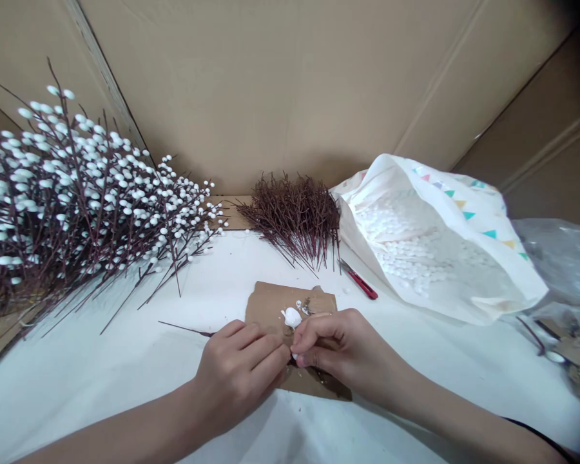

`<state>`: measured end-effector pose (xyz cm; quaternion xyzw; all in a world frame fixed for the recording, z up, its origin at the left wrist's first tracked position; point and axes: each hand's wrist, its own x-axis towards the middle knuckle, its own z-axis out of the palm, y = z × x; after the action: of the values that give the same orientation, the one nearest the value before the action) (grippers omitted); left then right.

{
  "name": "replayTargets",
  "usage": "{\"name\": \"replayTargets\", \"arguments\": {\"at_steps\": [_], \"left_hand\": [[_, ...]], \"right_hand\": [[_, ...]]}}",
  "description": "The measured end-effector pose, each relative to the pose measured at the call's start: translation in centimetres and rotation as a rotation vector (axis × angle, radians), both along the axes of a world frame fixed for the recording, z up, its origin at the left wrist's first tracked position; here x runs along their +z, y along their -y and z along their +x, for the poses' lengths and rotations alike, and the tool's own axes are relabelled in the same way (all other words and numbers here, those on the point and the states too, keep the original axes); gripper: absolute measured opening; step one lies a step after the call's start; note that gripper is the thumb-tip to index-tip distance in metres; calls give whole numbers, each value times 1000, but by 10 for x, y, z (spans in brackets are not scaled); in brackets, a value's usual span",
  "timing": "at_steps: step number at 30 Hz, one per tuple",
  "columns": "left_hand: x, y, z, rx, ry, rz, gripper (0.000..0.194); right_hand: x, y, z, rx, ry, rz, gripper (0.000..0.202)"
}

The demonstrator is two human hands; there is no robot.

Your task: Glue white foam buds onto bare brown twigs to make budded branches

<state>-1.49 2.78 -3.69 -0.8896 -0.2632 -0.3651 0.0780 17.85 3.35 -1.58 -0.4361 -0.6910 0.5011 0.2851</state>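
Observation:
My left hand is closed around a thin brown twig, whose bare end sticks out to the left. My right hand meets it fingertip to fingertip, pinching a small white bud that shows only in part. Both hands are over a piece of brown cardboard on the white table. A blob of white paste-like stuff lies on the cardboard just beyond my right fingers. The twig's other end is hidden by my hands.
Twigs with white buds are piled at the left. Bare brown twigs lie at the back middle. To the right, an open white bag holds many white buds, beside a red-handled knife. Clear plastic bags are at far right.

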Motion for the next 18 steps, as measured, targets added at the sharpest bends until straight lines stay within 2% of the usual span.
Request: {"name": "replayTargets", "arguments": {"at_steps": [18], "left_hand": [[-1, 2, 2, 16, 5, 7, 14]], "right_hand": [[-1, 1, -1, 35, 73, 178, 27]]}}
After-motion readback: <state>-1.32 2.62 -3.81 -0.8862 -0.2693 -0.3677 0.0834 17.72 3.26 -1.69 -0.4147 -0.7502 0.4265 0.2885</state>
